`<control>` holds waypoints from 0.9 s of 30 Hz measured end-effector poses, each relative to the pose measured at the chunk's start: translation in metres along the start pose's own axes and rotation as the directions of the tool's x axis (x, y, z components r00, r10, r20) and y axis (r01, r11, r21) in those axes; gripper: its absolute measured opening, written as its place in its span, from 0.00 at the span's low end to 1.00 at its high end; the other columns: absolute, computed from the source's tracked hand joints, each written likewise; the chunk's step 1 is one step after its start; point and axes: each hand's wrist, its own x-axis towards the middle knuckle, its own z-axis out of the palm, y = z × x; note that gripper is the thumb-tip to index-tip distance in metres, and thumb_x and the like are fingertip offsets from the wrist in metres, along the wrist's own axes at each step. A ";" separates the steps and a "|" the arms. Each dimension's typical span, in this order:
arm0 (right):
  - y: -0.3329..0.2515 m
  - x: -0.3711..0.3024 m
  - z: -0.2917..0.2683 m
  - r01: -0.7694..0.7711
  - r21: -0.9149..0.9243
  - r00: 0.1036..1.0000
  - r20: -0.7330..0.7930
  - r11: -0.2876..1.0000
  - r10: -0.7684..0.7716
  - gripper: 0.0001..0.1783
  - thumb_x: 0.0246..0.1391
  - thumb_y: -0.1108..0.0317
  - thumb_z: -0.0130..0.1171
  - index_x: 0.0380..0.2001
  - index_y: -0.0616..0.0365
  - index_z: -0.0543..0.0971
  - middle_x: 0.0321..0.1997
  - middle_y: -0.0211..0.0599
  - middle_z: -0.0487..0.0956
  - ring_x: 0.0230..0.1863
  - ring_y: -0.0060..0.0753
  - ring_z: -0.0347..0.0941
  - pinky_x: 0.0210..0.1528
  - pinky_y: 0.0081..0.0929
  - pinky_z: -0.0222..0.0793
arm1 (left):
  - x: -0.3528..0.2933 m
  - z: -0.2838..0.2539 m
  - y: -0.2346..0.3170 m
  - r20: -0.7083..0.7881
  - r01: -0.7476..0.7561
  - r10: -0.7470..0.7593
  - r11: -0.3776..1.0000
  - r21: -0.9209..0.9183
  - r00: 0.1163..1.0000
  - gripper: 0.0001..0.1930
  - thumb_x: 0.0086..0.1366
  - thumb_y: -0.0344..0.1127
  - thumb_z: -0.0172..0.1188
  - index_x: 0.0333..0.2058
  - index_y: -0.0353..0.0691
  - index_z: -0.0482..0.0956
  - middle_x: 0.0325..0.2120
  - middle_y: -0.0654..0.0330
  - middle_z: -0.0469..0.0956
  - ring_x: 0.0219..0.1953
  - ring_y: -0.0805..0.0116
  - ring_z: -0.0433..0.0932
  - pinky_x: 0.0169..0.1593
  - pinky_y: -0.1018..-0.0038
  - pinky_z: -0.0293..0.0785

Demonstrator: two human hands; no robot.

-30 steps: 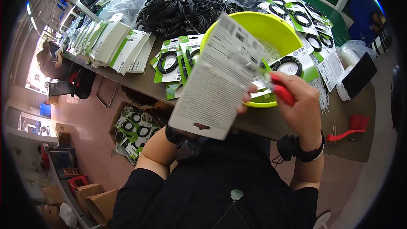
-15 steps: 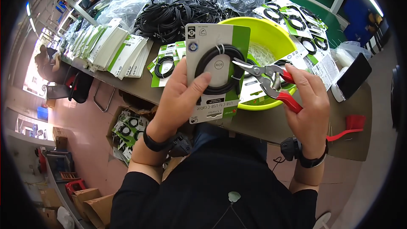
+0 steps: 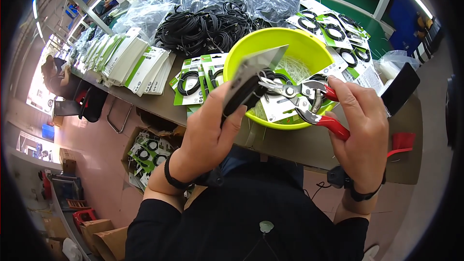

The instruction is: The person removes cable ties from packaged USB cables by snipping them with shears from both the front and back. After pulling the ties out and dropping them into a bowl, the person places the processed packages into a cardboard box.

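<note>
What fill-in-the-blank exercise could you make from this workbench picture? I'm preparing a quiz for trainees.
1. The right hand holds cutters with ____ handles.
2. The left hand grips a packaged cable card, seen nearly ____-on.
3. Behind both hands stands a ____-green bowl.
4. The loose black cables lie piled ____ the bowl.

Missing words: red; edge; yellow; beyond

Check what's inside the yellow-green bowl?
The yellow-green bowl holds a heap of thin pale strips and at least one cable card. The held card and red-handled cutters cover its near side.
</note>
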 end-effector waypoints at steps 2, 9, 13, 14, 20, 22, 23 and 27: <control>-0.004 0.003 -0.010 0.024 -0.080 0.999 0.038 0.997 -0.021 0.29 0.37 0.77 0.64 0.49 0.57 0.75 0.41 0.42 0.75 0.41 0.44 0.71 0.43 0.32 0.68 | -0.001 0.000 0.002 -0.010 -0.123 0.128 0.969 0.213 0.992 0.19 0.62 0.25 0.53 0.52 0.29 0.64 0.37 0.44 0.76 0.37 0.56 0.79 0.40 0.69 0.74; 0.022 0.005 0.014 -0.066 0.599 0.991 0.135 0.798 -0.019 0.23 0.41 0.73 0.65 0.45 0.61 0.75 0.34 0.38 0.77 0.31 0.35 0.74 0.34 0.28 0.70 | 0.009 -0.009 0.020 0.122 -0.047 0.026 0.985 0.166 0.992 0.19 0.60 0.24 0.55 0.51 0.30 0.65 0.34 0.43 0.77 0.35 0.49 0.79 0.38 0.67 0.75; -0.012 0.013 0.060 -0.106 0.802 0.951 -0.092 0.588 0.296 0.20 0.45 0.72 0.65 0.43 0.61 0.74 0.33 0.36 0.78 0.30 0.27 0.75 0.33 0.22 0.70 | 0.005 0.002 0.020 0.185 -0.136 0.099 0.971 0.198 0.978 0.20 0.60 0.25 0.55 0.51 0.31 0.65 0.34 0.45 0.77 0.35 0.49 0.79 0.37 0.66 0.75; -0.018 0.015 0.070 -0.077 0.832 0.929 -0.139 0.549 0.342 0.19 0.46 0.72 0.65 0.43 0.61 0.74 0.33 0.35 0.78 0.30 0.24 0.74 0.33 0.21 0.70 | 0.003 0.004 0.020 0.203 -0.188 0.143 0.957 0.223 0.969 0.21 0.60 0.25 0.55 0.52 0.31 0.64 0.34 0.45 0.77 0.35 0.49 0.79 0.37 0.66 0.75; -0.030 0.026 0.073 -0.038 0.966 0.894 -0.082 0.257 0.440 0.17 0.48 0.73 0.64 0.43 0.62 0.74 0.32 0.30 0.77 0.31 0.20 0.72 0.36 0.17 0.69 | 0.010 -0.017 0.016 0.051 -0.107 0.097 0.963 0.247 0.994 0.20 0.60 0.26 0.54 0.51 0.32 0.65 0.35 0.45 0.76 0.36 0.50 0.79 0.39 0.66 0.75; -0.022 0.028 0.073 -0.022 0.974 0.853 -0.100 0.227 0.512 0.18 0.51 0.75 0.61 0.47 0.63 0.72 0.35 0.30 0.75 0.35 0.19 0.71 0.41 0.17 0.67 | 0.010 -0.036 0.005 -0.048 0.033 -0.023 0.975 0.219 0.999 0.17 0.62 0.27 0.52 0.50 0.31 0.66 0.36 0.49 0.76 0.37 0.58 0.79 0.41 0.68 0.75; -0.017 0.028 0.076 -0.014 0.977 0.828 -0.109 0.215 0.550 0.19 0.52 0.76 0.59 0.48 0.64 0.71 0.36 0.30 0.74 0.38 0.18 0.71 0.44 0.17 0.66 | 0.013 -0.045 -0.007 -0.128 0.167 -0.159 0.985 0.052 0.979 0.16 0.63 0.28 0.51 0.49 0.30 0.66 0.37 0.52 0.76 0.37 0.62 0.78 0.41 0.69 0.74; 0.020 0.022 0.072 -0.221 0.960 0.768 0.062 0.173 0.638 0.20 0.52 0.74 0.59 0.49 0.65 0.71 0.39 0.32 0.75 0.41 0.20 0.71 0.45 0.17 0.66 | 0.026 -0.101 -0.086 -0.103 0.388 -0.424 0.885 -0.256 0.900 0.17 0.66 0.31 0.50 0.50 0.30 0.66 0.40 0.59 0.75 0.39 0.72 0.75 0.44 0.75 0.73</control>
